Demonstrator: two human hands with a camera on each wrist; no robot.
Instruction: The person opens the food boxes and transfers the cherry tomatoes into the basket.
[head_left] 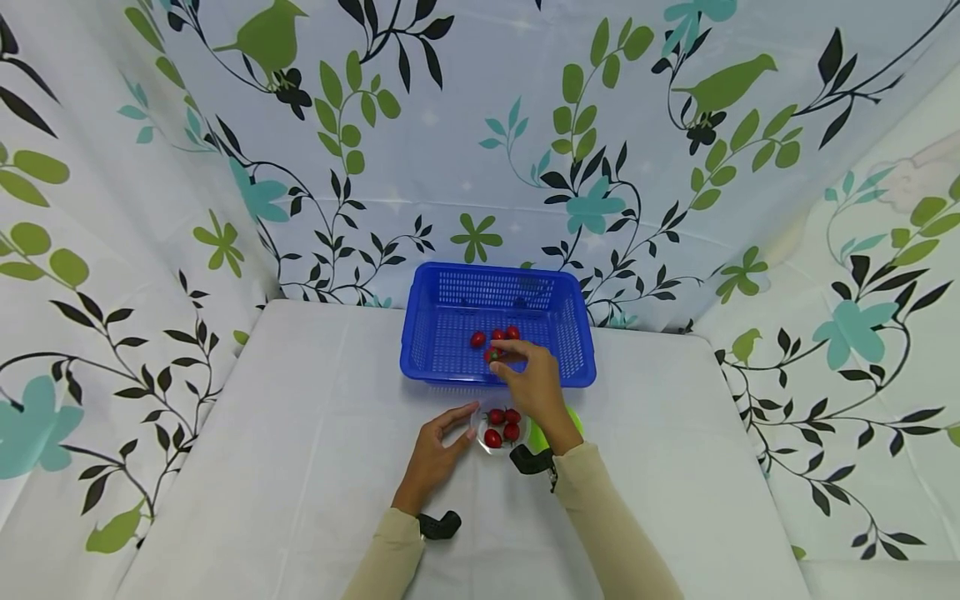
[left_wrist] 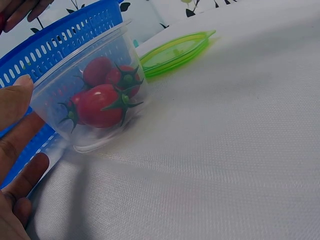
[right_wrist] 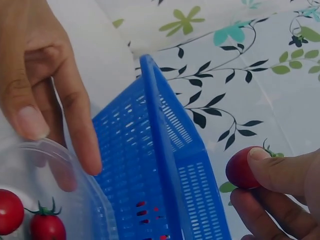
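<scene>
My right hand (head_left: 534,385) pinches a cherry tomato (right_wrist: 242,167) with a green stem between thumb and fingertips, over the front part of a blue basket (head_left: 420,333). Three more red tomatoes (head_left: 477,339) lie on the basket's floor. In front of it stands a clear plastic container (left_wrist: 135,107) holding several tomatoes (left_wrist: 101,106) with green calyxes. My left hand (head_left: 435,454) rests its thumb and fingertips against the container's left side and rim, fingers spread. Its lower fingers hang loosely in the left wrist view, off the container wall.
A bright green lid (left_wrist: 175,54) lies on the white-covered table (head_left: 330,450) right of the container, partly hidden under my right wrist in the head view. Behind the basket hangs a patterned curtain (head_left: 450,183) with leaves and birds, continuing along both sides.
</scene>
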